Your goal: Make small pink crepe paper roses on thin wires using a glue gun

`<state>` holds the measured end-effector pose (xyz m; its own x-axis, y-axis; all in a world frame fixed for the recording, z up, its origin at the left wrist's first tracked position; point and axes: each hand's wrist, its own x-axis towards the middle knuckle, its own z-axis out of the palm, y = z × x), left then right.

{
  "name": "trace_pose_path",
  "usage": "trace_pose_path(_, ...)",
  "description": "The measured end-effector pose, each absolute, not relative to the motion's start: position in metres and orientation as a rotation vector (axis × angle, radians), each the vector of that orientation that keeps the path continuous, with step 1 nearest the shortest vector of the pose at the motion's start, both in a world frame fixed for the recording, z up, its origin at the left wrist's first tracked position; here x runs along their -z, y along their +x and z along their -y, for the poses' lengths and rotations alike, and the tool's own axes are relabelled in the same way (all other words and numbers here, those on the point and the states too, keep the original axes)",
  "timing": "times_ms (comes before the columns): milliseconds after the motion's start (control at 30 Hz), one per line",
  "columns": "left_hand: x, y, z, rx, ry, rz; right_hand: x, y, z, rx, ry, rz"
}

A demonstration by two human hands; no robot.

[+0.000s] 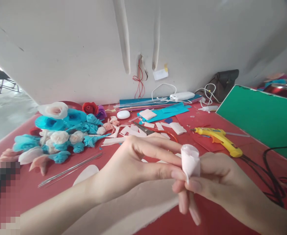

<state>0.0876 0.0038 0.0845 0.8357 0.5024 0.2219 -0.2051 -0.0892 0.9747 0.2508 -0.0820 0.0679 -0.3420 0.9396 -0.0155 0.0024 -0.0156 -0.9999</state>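
Both my hands meet at a small pale pink paper flower point(191, 160), rolled into a cup with a pinched lower tip. My left hand point(148, 158) pinches its left edge between thumb and fingers. From the other side, my right hand point(214, 179) grips its base between thumb and fingers. Beyond the hands lie pale pink paper scraps point(133, 131) and a pair of scissors point(144, 128) with orange handles, partly hidden by my left hand. A large pale sheet point(123, 209) lies below my forearm.
Finished-looking paper flowers point(60, 137) are heaped at the left, with thin metal wires point(70, 169) in front. At the right lie a yellow glue gun point(218, 138), its black cable point(263, 176) and a green board point(263, 120). Blue paper point(167, 112) lies near the wall.
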Motion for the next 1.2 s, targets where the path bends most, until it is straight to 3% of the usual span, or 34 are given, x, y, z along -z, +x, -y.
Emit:
trace_pose_path(600,-0.085,0.087,-0.003,-0.604,1.606,-0.264,-0.074,0.249,0.075,-1.343,-1.078,1.512)
trace_pose_path(1200,-0.071,0.088,-0.009,-0.635,1.652,-0.211,-0.062,0.250,0.081,-1.836,-0.865,1.162)
